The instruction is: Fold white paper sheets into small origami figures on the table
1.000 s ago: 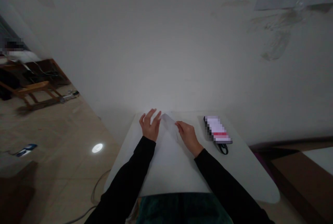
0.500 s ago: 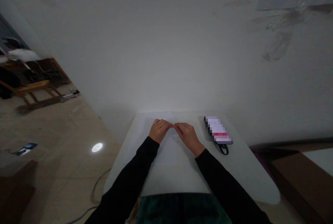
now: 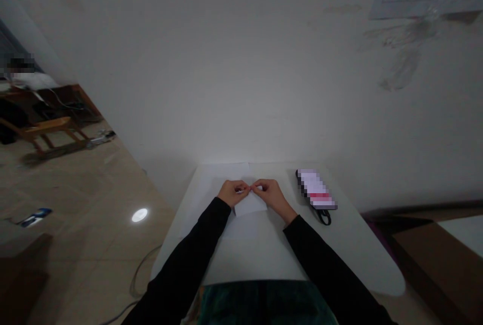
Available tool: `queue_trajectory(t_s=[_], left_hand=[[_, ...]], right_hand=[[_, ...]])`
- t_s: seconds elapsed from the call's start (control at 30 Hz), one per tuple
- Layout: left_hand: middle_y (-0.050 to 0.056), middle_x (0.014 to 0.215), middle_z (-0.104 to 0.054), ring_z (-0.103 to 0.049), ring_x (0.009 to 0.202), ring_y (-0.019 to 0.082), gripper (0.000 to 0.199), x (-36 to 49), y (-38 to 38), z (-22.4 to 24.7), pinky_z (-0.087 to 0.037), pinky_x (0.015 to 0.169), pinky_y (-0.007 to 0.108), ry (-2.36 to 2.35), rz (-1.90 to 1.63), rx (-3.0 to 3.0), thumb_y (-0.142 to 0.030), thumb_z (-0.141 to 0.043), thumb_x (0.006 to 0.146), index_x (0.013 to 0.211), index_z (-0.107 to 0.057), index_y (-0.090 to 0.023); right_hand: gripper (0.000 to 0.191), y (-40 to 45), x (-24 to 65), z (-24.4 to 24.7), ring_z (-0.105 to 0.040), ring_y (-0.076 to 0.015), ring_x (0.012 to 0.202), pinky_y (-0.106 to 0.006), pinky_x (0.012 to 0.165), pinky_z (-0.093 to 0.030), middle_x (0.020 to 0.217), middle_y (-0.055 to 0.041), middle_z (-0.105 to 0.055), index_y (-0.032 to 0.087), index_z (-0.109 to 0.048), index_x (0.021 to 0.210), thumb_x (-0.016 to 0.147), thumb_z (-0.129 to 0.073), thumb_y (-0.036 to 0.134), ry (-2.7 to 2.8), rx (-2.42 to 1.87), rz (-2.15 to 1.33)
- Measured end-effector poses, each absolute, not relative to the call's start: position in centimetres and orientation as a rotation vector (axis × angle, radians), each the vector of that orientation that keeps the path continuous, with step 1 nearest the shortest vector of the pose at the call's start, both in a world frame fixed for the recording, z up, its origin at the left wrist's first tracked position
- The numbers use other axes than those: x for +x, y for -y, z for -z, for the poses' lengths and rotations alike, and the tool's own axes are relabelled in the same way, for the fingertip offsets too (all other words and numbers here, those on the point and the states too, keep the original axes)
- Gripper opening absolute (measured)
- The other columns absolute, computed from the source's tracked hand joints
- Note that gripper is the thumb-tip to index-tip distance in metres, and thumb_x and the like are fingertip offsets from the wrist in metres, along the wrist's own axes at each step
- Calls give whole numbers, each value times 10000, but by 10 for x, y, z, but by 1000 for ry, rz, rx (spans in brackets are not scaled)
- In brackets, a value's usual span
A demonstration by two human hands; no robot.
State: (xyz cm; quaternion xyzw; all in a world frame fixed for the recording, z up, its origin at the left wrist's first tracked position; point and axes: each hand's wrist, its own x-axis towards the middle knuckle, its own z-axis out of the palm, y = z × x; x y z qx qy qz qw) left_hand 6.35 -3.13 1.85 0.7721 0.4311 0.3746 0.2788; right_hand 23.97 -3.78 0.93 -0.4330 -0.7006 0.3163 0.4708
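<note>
**Left hand (image 3: 228, 193) and right hand (image 3: 272, 195) pinch one small white paper (image 3: 250, 207)**

From the head view, both hands are near the far part of the bench (image 3: 260, 262), with the fingertips meeting, or almost meeting, in the middle. Each hand is narrow: thumb and fingers are pressed together on the far edge of the small white paper. Whether any layer of paper is folded between the fingertips, I cannot tell, because the fingers cover this place.

The small white paper is between the two hands and on the near side of them. I judge that it is very light and thin, soft enough to bend under small pressure, and easy to crease or tear. It should be held with the fingertips by its edges or corners, one hand on each side, without strong pulling.

In look, it is plain white, without visible print. Its near edge is straight and slopes a little, lower toward the left hand, and the corners there look sharp.

Under the left hand and around it, a larger white sheet (image 3: 211, 184) lies flat on the bench. To the right of the right hand, well apart, rests a phone (image 3: 316, 189) with a black loop (image 3: 320, 213) at its near end. Beyond the hands stands the pale wall (image 3: 241, 88).
</note>
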Motion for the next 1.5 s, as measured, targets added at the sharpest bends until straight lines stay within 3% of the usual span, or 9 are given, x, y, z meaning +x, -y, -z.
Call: queue_trajectory(t_s=[0.27, 0.63, 0.97, 1.27, 1.5], left_hand=[[68, 833, -720, -655, 775, 185, 254, 62, 24, -15, -506, 709, 277, -1075, -1065, 1922, -360, -583, 787, 841, -713, -149], [36, 638, -651, -570, 551, 133, 309, 53, 15, -11, -455, 478, 230, -1193, -1101, 1624, -436, -665, 685, 723, -659, -129], [23, 589, -604, -534, 510, 115, 330, 51, 13, -7, -416, 447, 214, -1202, -1153, 1550, -453, -665, 667, 685, -620, -127], [18, 608, -632, -559, 558, 123, 237, 53, 16, -5, -433, 535, 225, -1219, -1037, 1856, -373, -641, 703, 653, -641, -141], [47, 723, -700, -625, 650, 156, 242, 58, 21, -5, -495, 626, 256, -1052, -912, 1994, -372, -615, 762, 820, -711, -158]], right_hand=[[195, 35, 240, -9, -576, -160, 585, -244, 537, -407, 645, -30, -661, 165, -651, 700, 747, -585, 342, 1508, -1137, -745], [240, 34, 241, -7, -536, -153, 555, -250, 531, -386, 621, -15, -630, 167, -664, 747, 770, -557, 380, 1431, -1189, -676], [271, 29, 237, 6, -480, -138, 516, -240, 482, -352, 592, 0, -598, 171, -676, 809, 732, -602, 420, 1414, -1177, -716], [255, 28, 236, 11, -399, -104, 466, -225, 458, -296, 563, 13, -586, 161, -687, 751, 697, -640, 405, 1407, -1142, -838], [227, 37, 229, 10, -528, -147, 562, -251, 560, -399, 648, -7, -655, 177, -684, 754, 740, -607, 390, 1553, -1153, -721]])
